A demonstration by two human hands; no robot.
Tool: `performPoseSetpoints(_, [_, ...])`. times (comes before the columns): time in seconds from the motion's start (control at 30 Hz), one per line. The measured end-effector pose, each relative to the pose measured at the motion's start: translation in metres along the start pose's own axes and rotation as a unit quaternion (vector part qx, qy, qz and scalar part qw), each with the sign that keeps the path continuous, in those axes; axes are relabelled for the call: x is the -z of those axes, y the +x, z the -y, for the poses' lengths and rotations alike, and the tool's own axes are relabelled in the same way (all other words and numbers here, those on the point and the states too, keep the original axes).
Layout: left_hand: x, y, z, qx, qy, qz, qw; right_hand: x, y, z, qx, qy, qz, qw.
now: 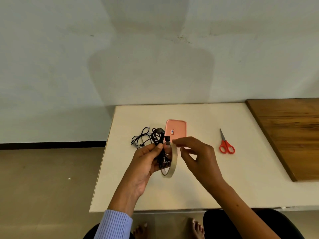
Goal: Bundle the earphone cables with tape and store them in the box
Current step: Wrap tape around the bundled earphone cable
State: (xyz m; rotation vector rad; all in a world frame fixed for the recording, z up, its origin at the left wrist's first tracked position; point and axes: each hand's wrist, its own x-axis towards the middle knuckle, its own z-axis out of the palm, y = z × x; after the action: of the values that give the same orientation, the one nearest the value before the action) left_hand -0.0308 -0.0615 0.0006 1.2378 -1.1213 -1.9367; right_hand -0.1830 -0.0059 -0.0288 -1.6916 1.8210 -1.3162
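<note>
My left hand [146,163] holds a coiled black earphone cable [159,140] together with a roll of clear tape [170,161], above the white table [189,190]. The roll stands on edge beside the cable. My right hand [195,152] is at the roll's top rim, with thumb and forefinger pinched there; whether they grip the tape's end I cannot tell. A second black earphone cable [141,138] lies loose on the table behind my left hand. The pink box [176,130], lid closed with a small label, lies flat just beyond the hands.
Red-handled scissors [226,144] lie on the table to the right. A brown wooden board [290,133] adjoins the table at the far right. The table's left edge drops to the floor [43,187]; a wall stands behind.
</note>
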Motion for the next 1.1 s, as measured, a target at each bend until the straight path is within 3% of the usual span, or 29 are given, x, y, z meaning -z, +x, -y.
performPoseSetpoints(0.13, [-0.003,0.002,0.004,-0.004,-0.002,-0.002,1.0,-0.006,-0.003,0.008,-0.074,0.019,-0.007,0.997])
performPoseSetpoints(0.23, [-0.006,0.004,0.006,-0.003,0.001,-0.007,1.0,-0.005,-0.004,0.003,-0.062,-0.037,0.004,0.997])
performPoseSetpoints(0.47, [-0.004,0.013,0.011,0.041,-0.118,-0.049,0.991,-0.004,-0.007,-0.002,-0.014,-0.099,0.064,0.993])
performPoseSetpoints(0.73, [-0.003,0.015,0.013,0.038,-0.087,-0.093,0.991,-0.001,-0.007,0.003,-0.02,-0.052,0.076,0.996])
performPoseSetpoints(1.1, [-0.003,0.012,0.013,0.014,-0.001,-0.104,0.994,-0.006,-0.003,0.004,-0.071,-0.065,0.155,0.983])
